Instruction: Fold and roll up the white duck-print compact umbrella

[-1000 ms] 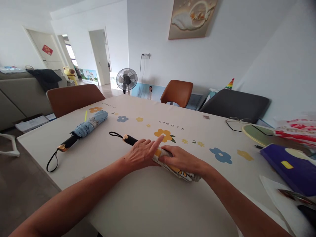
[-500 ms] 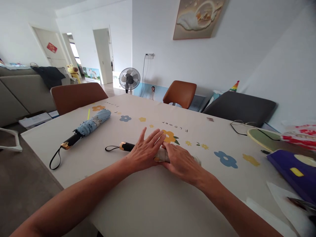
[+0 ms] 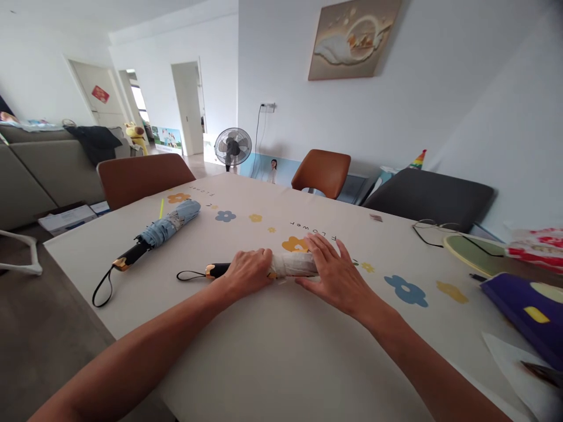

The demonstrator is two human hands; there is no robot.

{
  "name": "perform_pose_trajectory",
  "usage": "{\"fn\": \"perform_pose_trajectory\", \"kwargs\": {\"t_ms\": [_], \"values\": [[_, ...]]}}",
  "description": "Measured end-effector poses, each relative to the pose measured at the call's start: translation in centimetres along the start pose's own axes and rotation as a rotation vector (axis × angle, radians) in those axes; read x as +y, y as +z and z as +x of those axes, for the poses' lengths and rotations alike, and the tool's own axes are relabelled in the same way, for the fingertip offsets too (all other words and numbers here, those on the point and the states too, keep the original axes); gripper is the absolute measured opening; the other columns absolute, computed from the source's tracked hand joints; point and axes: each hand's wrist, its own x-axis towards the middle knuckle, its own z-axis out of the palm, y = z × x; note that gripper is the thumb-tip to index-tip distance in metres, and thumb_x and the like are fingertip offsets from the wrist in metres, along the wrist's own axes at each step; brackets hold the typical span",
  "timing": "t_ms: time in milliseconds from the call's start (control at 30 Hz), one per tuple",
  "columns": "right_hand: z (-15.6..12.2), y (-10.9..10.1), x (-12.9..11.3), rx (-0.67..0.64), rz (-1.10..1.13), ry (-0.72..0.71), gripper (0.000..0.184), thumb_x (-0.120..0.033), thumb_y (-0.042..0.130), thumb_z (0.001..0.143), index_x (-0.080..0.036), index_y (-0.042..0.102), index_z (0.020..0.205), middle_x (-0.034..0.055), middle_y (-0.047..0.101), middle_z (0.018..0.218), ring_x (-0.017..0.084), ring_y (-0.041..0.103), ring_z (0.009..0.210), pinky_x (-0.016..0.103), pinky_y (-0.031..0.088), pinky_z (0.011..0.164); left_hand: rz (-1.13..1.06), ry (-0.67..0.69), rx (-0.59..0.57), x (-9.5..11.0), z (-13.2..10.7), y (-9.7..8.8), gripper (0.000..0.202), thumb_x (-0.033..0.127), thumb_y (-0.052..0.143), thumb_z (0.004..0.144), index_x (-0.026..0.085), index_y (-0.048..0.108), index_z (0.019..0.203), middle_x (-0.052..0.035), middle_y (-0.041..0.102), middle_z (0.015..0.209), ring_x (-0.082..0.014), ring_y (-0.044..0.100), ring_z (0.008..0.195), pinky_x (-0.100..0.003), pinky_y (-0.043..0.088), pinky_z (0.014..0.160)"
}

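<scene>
A folded white umbrella (image 3: 292,265) with a black and gold handle and a wrist strap lies across the table before me. My left hand (image 3: 250,271) is closed round it where the handle meets the cloth. Against its right part rests my right hand (image 3: 338,272), fingers stretched out and thumb apart; the umbrella's far tip is hidden behind this hand. To the left lies a folded light-blue umbrella (image 3: 169,225), its black handle and strap pointing towards the table's near left edge. Neither hand touches it.
The table (image 3: 272,351) has a flower-printed cloth. On its right are glasses (image 3: 435,225), a green round mat (image 3: 470,255), a purple item (image 3: 528,310) and a red-and-white bag (image 3: 536,246). Brown chairs (image 3: 323,173) and a dark chair (image 3: 428,196) stand behind. A fan (image 3: 233,146) stands farther back.
My left hand has gone from flat with spread fingers to closed round the white umbrella. My right hand has moved right and opened out, showing more white cloth between the hands.
</scene>
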Motion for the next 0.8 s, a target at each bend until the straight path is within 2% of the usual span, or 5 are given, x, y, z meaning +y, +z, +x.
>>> {"fn": "perform_pose_trajectory", "kwargs": {"t_ms": [267,400,500,600,800], "values": [[0.1,-0.7,-1.2,0.012,-0.099,-0.164,0.064,-0.049,0.052,0.08,-0.015,0.036,0.132,0.014,0.039,0.137,0.033,0.024,0.131,0.061,0.007,0.104,0.081,0.086,0.065,0.6,0.2,0.9,0.022,0.035,0.053,0.078,0.017,0.046,0.091,-0.0058,0.059,0.086,-0.0214,0.058,0.077,-0.029,0.041,0.057],[0.0,-0.2,-2.1,-0.027,-0.039,-0.169,0.053,-0.047,0.048,0.083,-0.014,0.044,0.125,0.0143,0.056,0.119,0.028,0.049,0.111,0.053,0.029,0.099,0.079,0.157,0.077,0.9,0.2,1.0,0.026,0.041,0.05,0.082,0.017,0.046,0.091,-0.005,0.058,0.083,-0.0203,0.057,0.074,-0.03,0.041,0.058],[0.0,0.3,-2.1,-0.08,0.006,-0.089,0.044,-0.05,0.04,0.087,-0.016,0.052,0.112,0.0116,0.063,0.099,0.024,0.058,0.09,0.04,0.045,0.078,0.099,0.208,0.086,1.0,0.2,0.9,0.025,0.042,0.046,0.084,0.017,0.046,0.088,-0.0044,0.057,0.081,-0.02,0.056,0.072,-0.03,0.04,0.057],[0.3,0.5,-2.1,-0.107,0.04,-0.035,0.044,-0.053,0.039,0.086,-0.016,0.053,0.106,0.0106,0.062,0.094,0.023,0.058,0.086,0.036,0.047,0.069,0.093,0.221,0.089,1.0,0.3,0.8,0.025,0.042,0.043,0.086,0.018,0.046,0.088,-0.0043,0.057,0.08,-0.0197,0.055,0.072,-0.03,0.04,0.057],[2.1,-0.6,-1.4,-0.203,0.107,-0.062,0.046,-0.054,0.036,0.086,-0.017,0.051,0.11,0.0101,0.062,0.102,0.024,0.058,0.09,0.039,0.047,0.075,0.022,0.146,0.057,0.5,0.5,0.9,0.033,0.051,0.041,0.084,0.018,0.046,0.087,-0.0053,0.057,0.081,-0.0207,0.057,0.074,-0.029,0.039,0.057]]}}
